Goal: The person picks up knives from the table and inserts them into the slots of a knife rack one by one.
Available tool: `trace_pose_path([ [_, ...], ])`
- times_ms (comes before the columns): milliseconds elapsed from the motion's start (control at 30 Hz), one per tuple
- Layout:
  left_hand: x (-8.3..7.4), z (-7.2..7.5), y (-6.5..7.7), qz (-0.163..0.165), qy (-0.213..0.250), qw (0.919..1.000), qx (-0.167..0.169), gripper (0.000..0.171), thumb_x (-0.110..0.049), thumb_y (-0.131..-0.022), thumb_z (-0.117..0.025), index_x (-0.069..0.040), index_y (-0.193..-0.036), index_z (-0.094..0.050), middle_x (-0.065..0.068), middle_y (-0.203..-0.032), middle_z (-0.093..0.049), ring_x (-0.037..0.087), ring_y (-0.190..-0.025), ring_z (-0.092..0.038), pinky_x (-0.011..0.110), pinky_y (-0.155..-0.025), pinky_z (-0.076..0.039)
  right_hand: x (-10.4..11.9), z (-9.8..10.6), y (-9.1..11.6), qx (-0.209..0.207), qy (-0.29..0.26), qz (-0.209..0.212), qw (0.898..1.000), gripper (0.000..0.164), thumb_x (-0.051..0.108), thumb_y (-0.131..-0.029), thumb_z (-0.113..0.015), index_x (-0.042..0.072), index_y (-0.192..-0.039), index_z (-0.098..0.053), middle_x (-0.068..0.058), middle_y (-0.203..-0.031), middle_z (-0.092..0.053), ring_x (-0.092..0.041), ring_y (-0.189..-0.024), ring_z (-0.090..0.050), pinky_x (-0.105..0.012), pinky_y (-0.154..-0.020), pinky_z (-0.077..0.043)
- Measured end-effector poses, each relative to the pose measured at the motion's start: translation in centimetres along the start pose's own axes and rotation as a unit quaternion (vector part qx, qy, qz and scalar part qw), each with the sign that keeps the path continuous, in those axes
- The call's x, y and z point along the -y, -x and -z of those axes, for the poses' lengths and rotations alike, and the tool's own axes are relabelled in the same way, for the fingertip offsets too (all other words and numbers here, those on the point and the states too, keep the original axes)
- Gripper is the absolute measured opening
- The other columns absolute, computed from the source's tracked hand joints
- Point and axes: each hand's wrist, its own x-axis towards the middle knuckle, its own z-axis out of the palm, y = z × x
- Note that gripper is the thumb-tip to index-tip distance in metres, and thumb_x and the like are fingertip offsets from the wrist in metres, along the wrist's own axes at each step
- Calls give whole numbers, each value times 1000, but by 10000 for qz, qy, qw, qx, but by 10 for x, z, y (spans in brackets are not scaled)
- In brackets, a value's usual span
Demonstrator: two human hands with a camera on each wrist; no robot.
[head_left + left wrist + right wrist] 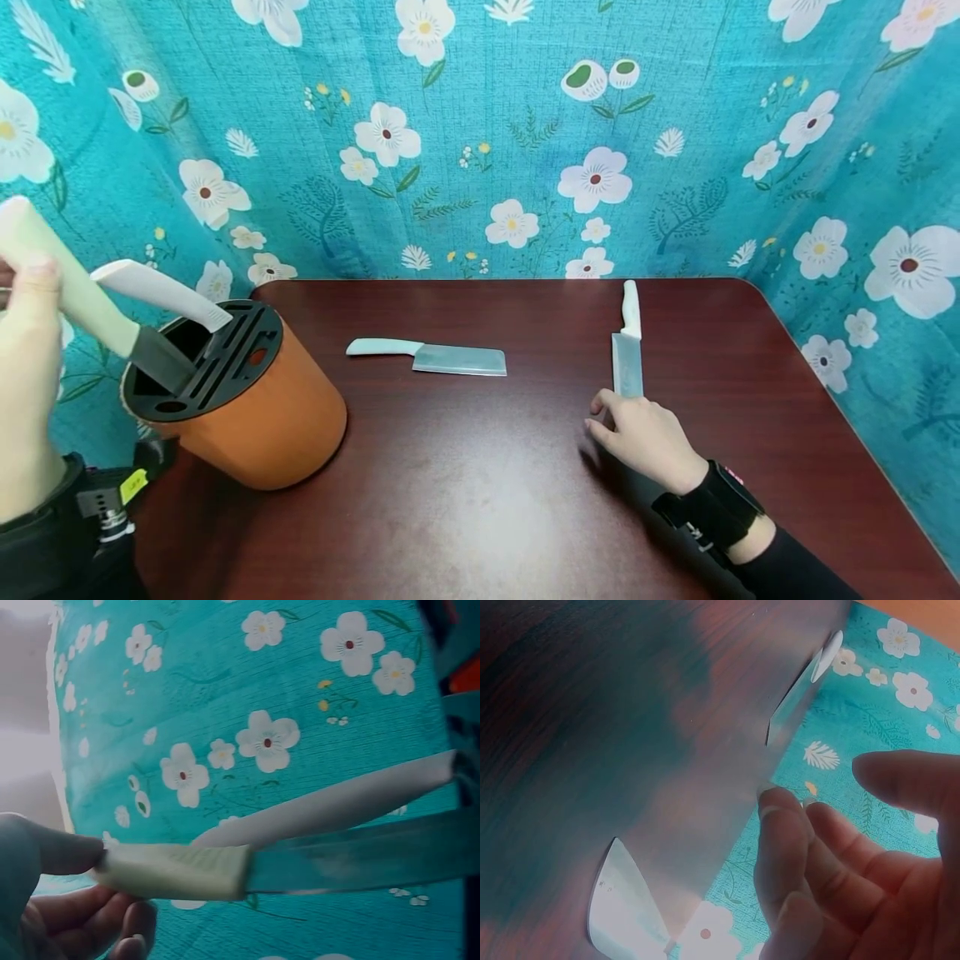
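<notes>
Head | left hand [26,367] grips knife [97,307] | handle [84,292] pale green, blade [163,360] grey

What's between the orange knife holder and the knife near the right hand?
In the head view, a cleaver lies on the brown table between them, its pale handle toward the holder.

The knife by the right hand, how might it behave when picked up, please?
The knife would probably stay stiff, given its broad, metallic-looking blade. Lying flat on the table, it seems unlikely to roll. Its smooth-looking handle might slip.
</notes>
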Motion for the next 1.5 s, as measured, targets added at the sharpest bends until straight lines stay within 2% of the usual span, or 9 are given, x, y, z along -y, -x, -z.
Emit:
trace_pose_path([
  [167,-6,1,14,395,-159,9975,559,26,-35,-99,-60,-22,-119,-70,-41,-88,-40,-19,-85,-39,9,-79,-32,-1,1,0,-20,-11,16,10000,15,27,-92,-70,14,-99,-67,9,-66,-59,-5,-52,-47,-25,-47,-38],
  [267,-10,3,19,538,-361,9953,715,7,-36,-99,-58,-38,-102,-64,-40,-83,-38,-19,-82,-37,9,-71,-28,-1,2,0,-16,-25,-6,10000,15,27,-93,-70,14,-99,-67,9,-66,-59,-5,-52,-47,-26,-47,-38],
  [400,-13,3,23,517,-419,9953,704,15,-36,-101,-54,-48,-91,-51,-39,-82,-37,-20,-83,-35,11,-70,-26,-2,4,-1,-28,-7,-53,10000,14,28,-93,-70,15,-98,-67,10,-67,-60,-5,-52,-48,-26,-48,-38],
  [500,-19,1,28,583,-456,9947,719,10,-37,-101,-53,-37,-99,-63,-40,-84,-37,-20,-83,-35,12,-71,-26,-3,5,-2,-10,-3,-76,10000,15,28,-93,-70,15,-99,-67,10,-67,-59,-5,-52,-47,-26,-47,-38],
  [633,-32,-2,39,385,-515,9948,791,36,-35,-101,-52,-7,-108,-73,-35,-86,-45,-22,-80,-34,8,-70,-28,-7,10,-5,-38,-28,-155,9999,16,27,-93,-69,14,-101,-67,8,-66,-59,-6,-50,-47,-26,-46,-37],
  [800,-45,-9,58,-769,-391,9925,872,38,-26,-100,-55,7,-106,-73,17,-90,-74,-32,-75,-31,-1,-68,-26,-18,23,-17,-106,-72,-411,9991,19,28,-95,-68,11,-104,-66,4,-62,-57,-11,-48,-46,-28,-45,-35],
  [900,-47,-21,71,-1286,-302,9852,1094,32,-22,-99,-57,5,-101,-75,26,-88,-73,-26,-68,-36,2,-64,-24,-28,32,-30,-130,-79,-647,9978,19,28,-96,-66,10,-103,-66,2,-61,-58,-13,-48,-48,-29,-44,-36],
  [1100,-55,-57,113,-1367,-104,9648,2246,19,-20,-97,-62,-6,-99,-75,13,-83,-73,23,-68,-61,24,-61,-40,-52,42,-63,-93,115,-1059,9943,23,28,-96,-62,7,-104,-66,-4,-66,-59,-18,-54,-52,-30,-45,-36],
  [1500,-62,-110,189,-1618,-97,9063,3904,9,-21,-96,-67,-16,-98,-74,-1,-83,-72,12,-70,-64,29,-54,-46,-98,33,-121,312,257,-1846,9820,35,38,-98,-59,3,-103,-59,-14,-85,-63,-28,-77,-60,-37,-61,-43],
])
